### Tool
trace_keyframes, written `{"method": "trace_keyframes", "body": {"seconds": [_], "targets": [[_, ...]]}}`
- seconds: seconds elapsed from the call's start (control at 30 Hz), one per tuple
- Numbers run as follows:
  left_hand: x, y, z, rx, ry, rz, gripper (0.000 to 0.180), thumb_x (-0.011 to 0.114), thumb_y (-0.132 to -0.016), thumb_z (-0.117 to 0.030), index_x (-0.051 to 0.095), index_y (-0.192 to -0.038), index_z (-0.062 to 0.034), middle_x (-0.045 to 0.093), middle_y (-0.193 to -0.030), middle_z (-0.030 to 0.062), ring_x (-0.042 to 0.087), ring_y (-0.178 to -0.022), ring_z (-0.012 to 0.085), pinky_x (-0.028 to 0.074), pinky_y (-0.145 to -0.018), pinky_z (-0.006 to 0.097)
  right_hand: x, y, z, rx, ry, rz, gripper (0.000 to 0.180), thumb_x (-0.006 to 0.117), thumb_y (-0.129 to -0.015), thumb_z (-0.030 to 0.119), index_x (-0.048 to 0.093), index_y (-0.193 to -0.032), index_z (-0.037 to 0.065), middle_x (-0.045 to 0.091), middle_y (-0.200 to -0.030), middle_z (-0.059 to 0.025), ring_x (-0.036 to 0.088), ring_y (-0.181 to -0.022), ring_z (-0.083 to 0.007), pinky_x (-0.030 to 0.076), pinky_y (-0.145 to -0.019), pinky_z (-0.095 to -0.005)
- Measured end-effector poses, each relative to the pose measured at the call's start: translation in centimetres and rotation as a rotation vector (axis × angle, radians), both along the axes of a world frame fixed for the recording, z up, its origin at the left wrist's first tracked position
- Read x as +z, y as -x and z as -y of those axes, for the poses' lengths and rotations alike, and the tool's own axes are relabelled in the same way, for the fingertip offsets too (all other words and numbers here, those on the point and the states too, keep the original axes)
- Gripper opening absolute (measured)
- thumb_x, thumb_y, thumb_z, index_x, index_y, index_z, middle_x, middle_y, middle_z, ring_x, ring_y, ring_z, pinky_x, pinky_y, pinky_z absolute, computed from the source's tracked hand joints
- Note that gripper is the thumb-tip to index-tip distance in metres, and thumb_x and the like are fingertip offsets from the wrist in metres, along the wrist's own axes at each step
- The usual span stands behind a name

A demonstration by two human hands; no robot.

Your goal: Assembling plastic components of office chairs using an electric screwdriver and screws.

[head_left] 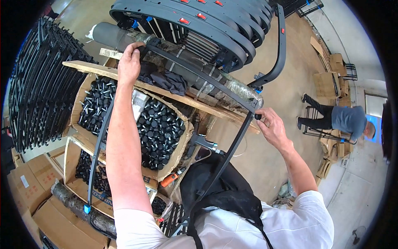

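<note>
Between the right fingers [266,112], a black knob [258,117] at the frame [207,78]

The right grip [272,129] has room rightward; leftward, the black frame [207,79] seemingly obstructs it.

The bare left forearm [124,153] reaches nearly straight up the view, the left hand [130,65] farthest out with its fingers curled. The bare right forearm [299,168] slants up and leftward, the right hand [273,129] drawing thumb and index finger toward each other.
</note>
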State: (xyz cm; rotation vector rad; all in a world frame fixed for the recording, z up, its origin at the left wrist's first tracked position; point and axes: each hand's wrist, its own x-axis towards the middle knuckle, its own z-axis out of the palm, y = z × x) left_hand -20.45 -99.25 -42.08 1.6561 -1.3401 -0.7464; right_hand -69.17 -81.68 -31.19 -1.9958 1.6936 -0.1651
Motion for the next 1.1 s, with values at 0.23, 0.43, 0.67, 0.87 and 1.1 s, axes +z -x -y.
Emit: {"method": "trace_keyframes", "body": {"seconds": [0.23, 0.43, 0.67, 0.87, 1.1], "targets": [[0.1, -0.7, 0.3, 0.036, 0.111, 0.122, 0.029, 0.056, -0.106, -0.023, 0.073, -0.130, -0.0191, 0.069, -0.127, 0.0092, 0.068, -0.114, 0.0289, 0.051, -0.102, 0.039, -0.6, -1.0, -0.2, 0.138, 0.055, 0.031, 0.033, 0.069, -0.090, -0.001, 0.069, -0.122, 0.005, 0.065, -0.119, -0.0138, 0.068, -0.108, -0.0357, 0.058, -0.094, -0.0440], [-0.2, -0.8, 0.0, -0.005, 0.140, 0.106, 0.030, 0.063, -0.105, -0.028, 0.072, -0.133, -0.0237, 0.069, -0.127, 0.0073, 0.068, -0.117, 0.0263, 0.051, -0.103, 0.038, 0.2, -1.5, 0.1, 0.122, 0.008, -0.060, 0.031, 0.070, -0.092, 0.003, 0.069, -0.123, 0.005, 0.064, -0.121, -0.0152, 0.068, -0.108, -0.0382, 0.058, -0.094, -0.0459], [-0.9, -1.6, 0.0, -0.032, 0.087, 0.071, 0.030, 0.058, -0.106, -0.027, 0.072, -0.132, -0.0245, 0.069, -0.128, 0.0094, 0.067, -0.121, 0.0280, 0.050, -0.105, 0.039, 0.2, -2.5, 0.5, 0.117, -0.018, -0.273, 0.031, 0.069, -0.100, 0.023, 0.067, -0.125, 0.006, 0.072, -0.105, -0.0185, 0.072, -0.097, -0.0402, 0.059, -0.084, -0.0486], [0.0, 0.1, -0.4, 0.025, -0.015, 0.227, 0.029, 0.056, -0.107, -0.030, 0.073, -0.130, -0.0275, 0.068, -0.126, 0.0084, 0.067, -0.118, 0.0304, 0.051, -0.104, 0.041, -1.9, -1.8, 0.9, 0.049, 0.027, -0.316, 0.038, 0.065, -0.104, 0.034, 0.061, -0.130, 0.008, 0.075, -0.087, -0.0207, 0.073, -0.084, -0.0448, 0.058, -0.076, -0.0533], [-1.0, -2.2, 0.2, 0.043, 0.098, 0.106, 0.029, 0.059, -0.106, -0.034, 0.072, -0.131, -0.0296, 0.068, -0.128, 0.0082, 0.067, -0.120, 0.0300, 0.051, -0.103, 0.044, 0.5, -3.6, 1.2, 0.058, -0.189, -0.319, 0.042, 0.063, -0.105, 0.037, 0.057, -0.128, 0.002, 0.073, -0.082, -0.0249, 0.074, -0.083, -0.0454, 0.058, -0.075, -0.0541]]}}
